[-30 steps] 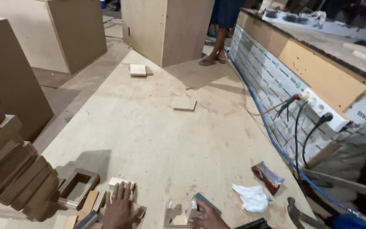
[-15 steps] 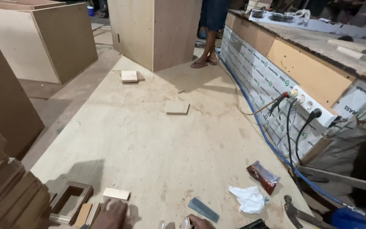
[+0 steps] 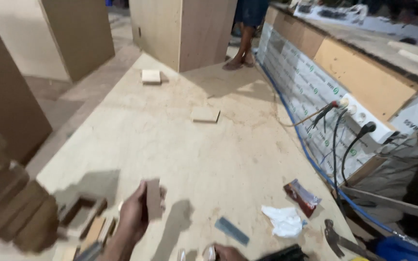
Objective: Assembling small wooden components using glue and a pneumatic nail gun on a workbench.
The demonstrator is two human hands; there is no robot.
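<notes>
Left hand [image 3: 134, 215] is gripping a small flat wooden block [image 3: 154, 198], fingers wrapped round its near edge, lifted just above the plywood sheet [image 3: 180, 145] and blurred. Right hand [image 3: 228, 253] is showing only at the bottom edge; cannot tell whether it is open or closed, or holding anything.

Around the left hand: an open wooden frame piece [image 3: 81, 212] is lying just to its left, with loose wood offcuts [image 3: 95, 232] beside it. A stack of dark wooden blocks [image 3: 10, 203] is looming at the far left, very blurred. A flat blue-grey strip [image 3: 231, 230] is lying between the two hands.

Further right: crumpled white paper [image 3: 282, 221] is touching a red wrapper [image 3: 302, 197]; a hammer [image 3: 337, 240] is lying near the sheet's corner. A blue cable [image 3: 310, 159] is running along the sheet's right edge, below a white power strip [image 3: 364, 118] with black plugs in it.

Farther up the sheet: two pale square blocks, one mid-sheet [image 3: 205, 114], one near the far end [image 3: 151, 76]. Tall board panels [image 3: 182, 29] are standing beyond, with another person's feet [image 3: 240, 60] beside them.
</notes>
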